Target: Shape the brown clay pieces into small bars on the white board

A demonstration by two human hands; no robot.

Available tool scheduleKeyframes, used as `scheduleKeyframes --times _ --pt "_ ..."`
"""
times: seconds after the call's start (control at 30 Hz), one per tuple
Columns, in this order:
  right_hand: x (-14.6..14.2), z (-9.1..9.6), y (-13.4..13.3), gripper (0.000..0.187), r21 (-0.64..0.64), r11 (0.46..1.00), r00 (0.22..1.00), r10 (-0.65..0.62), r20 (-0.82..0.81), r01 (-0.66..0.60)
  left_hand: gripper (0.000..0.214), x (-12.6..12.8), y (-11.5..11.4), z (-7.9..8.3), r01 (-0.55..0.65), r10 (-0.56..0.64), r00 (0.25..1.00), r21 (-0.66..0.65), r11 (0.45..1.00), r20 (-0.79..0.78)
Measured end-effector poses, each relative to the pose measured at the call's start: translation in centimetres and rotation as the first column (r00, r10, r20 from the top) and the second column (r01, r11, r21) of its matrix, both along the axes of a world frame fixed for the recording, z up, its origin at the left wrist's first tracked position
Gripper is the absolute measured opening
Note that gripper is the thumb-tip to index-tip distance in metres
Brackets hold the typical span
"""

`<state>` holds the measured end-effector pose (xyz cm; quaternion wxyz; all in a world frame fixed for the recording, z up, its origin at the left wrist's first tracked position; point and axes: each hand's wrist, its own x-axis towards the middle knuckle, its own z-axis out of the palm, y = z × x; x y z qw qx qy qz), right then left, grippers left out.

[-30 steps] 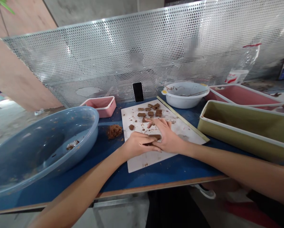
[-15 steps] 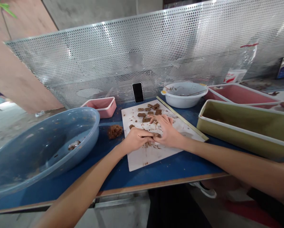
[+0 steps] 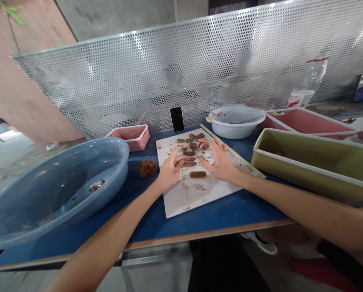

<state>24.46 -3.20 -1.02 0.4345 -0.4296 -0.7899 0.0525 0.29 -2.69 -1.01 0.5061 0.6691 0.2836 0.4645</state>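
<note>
A white cutting board lies on the blue table. Several brown dough pieces sit at its far end, and a rolled brown log lies in the middle between my hands. My left hand rests on the board's left side, fingers curled in a pinch around a small brown dough piece. My right hand lies to the right of the log, fingers stretched out, fingertips touching the pieces at the far end.
A large blue basin fills the left. A brown dough lump, pink box, black phone, white bowl, wooden stick, olive tray and pink tray ring the board. A perforated metal screen stands behind.
Both hands have left the log they were pressing together near the board's middle and moved apart toward the far pieces. The rolled log now lies free on the board.
</note>
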Motion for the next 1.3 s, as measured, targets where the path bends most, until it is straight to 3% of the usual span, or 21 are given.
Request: scheduleKeyframes --times 0.2,0.4,0.63,0.83,0.93,1.17,1.3 --pt "-0.1 -0.1 0.1 0.047 0.021 1.000 1.000 -0.010 -0.023 0.011 0.057 0.0 -0.5 0.8 -0.157 0.154 0.987 -0.050 0.986 -0.051" --pt "-0.2 -0.1 -0.1 0.046 0.017 1.000 0.999 -0.005 -0.032 0.005 0.058 0.4 -0.9 1.0 -0.255 0.255 0.967 -0.084 0.963 -0.006" --pt "-0.2 -0.2 0.0 0.048 -0.007 1.000 0.999 0.020 -0.043 -0.021 0.092 0.4 -0.8 1.3 -0.109 0.131 0.987 -0.218 0.970 0.092" --pt "-0.3 -0.2 -0.5 0.058 -0.035 0.997 0.998 0.062 0.019 -0.061 0.068 0.4 -0.3 0.9 -0.042 0.119 0.958 -0.287 0.957 0.259" --pt "-0.4 -0.5 -0.6 0.064 -0.057 0.995 0.995 0.085 0.054 -0.082 0.067 0.6 -0.3 0.7 -0.001 0.099 0.950 -0.311 0.950 0.297" --pt "-2.3 -2.6 -0.8 0.081 -0.279 0.949 0.988 0.154 0.003 -0.147 0.060 2.7 -1.4 -0.3 -0.027 0.076 0.968 -0.205 0.978 0.237" --pt "-3.6 -2.6 -1.3 0.091 -0.345 0.926 0.988 0.142 -0.064 -0.156 0.066 3.8 -1.4 -1.0 -0.050 0.080 0.980 -0.161 0.986 0.182"
